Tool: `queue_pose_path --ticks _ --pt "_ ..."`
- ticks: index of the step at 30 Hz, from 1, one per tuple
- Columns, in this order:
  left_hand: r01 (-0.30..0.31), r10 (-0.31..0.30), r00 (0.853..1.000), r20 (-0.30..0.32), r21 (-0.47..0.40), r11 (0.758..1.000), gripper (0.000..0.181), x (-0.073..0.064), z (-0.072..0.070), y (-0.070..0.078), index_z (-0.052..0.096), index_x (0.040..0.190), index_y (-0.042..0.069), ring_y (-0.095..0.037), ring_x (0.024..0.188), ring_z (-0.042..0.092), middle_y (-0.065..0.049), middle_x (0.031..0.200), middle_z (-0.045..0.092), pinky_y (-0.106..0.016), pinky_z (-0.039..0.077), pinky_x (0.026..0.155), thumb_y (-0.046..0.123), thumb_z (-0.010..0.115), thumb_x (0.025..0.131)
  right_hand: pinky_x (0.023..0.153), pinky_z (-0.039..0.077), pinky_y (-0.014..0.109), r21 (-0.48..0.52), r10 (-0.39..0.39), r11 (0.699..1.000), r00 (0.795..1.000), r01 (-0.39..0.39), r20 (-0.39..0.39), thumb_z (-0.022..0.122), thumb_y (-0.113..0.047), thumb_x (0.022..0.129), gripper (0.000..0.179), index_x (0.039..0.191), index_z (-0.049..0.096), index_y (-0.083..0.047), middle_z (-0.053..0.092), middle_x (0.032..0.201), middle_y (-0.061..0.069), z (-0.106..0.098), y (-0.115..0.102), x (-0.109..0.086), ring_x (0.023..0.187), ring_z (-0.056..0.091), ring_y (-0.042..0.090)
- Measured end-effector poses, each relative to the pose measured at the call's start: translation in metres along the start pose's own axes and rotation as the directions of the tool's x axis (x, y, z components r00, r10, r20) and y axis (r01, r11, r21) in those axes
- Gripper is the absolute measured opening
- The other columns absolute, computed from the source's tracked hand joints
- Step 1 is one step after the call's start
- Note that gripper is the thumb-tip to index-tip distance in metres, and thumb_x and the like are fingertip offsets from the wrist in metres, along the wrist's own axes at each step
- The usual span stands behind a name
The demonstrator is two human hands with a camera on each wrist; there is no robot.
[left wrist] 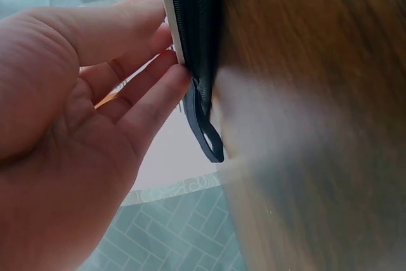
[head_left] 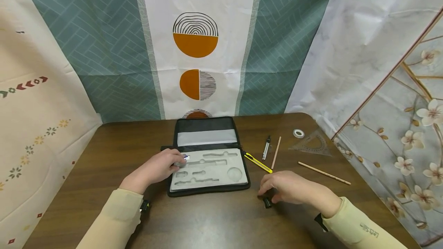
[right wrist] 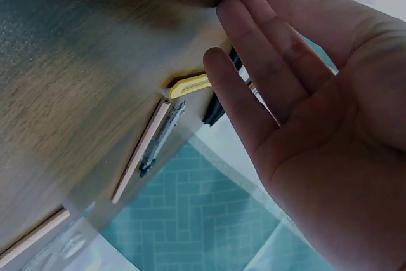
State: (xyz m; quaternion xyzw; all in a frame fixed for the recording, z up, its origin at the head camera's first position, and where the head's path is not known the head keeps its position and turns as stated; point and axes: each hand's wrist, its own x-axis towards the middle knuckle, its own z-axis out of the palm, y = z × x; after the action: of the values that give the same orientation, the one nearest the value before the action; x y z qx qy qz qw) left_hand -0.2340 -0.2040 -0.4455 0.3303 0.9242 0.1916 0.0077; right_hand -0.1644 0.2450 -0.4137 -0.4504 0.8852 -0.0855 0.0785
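Observation:
An open black zip case lies on the table, its pale insert showing several shaped recesses. My left hand rests at the case's left side, fingertips on the insert beside a small white-and-blue piece. In the left wrist view, the thumb and fingers touch the insert's edge, near the zipper and a black loop. To the right of the case, my right hand pinches a small black object low over the table. Its kind cannot be made out, and the right wrist view barely shows it.
A yellow box cutter touches the case's right side. Beyond my right hand lie a compass, a wooden pencil, a white tape roll, a clear set square and another pencil. Curtains hang behind the table.

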Motion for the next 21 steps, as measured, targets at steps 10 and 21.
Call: queue_pose_path --ticks 10,21 --pt "0.005 -0.005 1.0 0.0 0.004 1.0 0.03 -0.0004 0.0007 -0.0009 0.083 0.122 0.006 -0.037 0.125 0.067 -0.012 0.131 0.073 -0.052 0.058 0.103 -0.008 0.08 0.095 0.084 0.058 0.03 -0.005 -0.033 0.999 0.999 0.033 -0.006 0.099 -0.002 0.074 0.049 0.114 0.086 -0.028 0.067 0.113 -0.014 0.0032 -0.0017 -0.0001 0.101 0.068 0.002" --pt "0.019 -0.019 1.0 0.007 -0.018 1.0 0.031 -0.0011 -0.0018 0.001 0.082 0.123 0.006 -0.037 0.126 0.067 -0.012 0.132 0.073 -0.054 0.056 0.105 -0.01 0.077 0.097 0.077 0.055 0.027 0.032 -0.014 0.999 1.0 0.015 -0.006 0.099 -0.008 0.076 0.037 0.103 0.084 -0.028 0.064 0.104 -0.018 0.0075 0.0 0.001 0.091 0.064 0.001"
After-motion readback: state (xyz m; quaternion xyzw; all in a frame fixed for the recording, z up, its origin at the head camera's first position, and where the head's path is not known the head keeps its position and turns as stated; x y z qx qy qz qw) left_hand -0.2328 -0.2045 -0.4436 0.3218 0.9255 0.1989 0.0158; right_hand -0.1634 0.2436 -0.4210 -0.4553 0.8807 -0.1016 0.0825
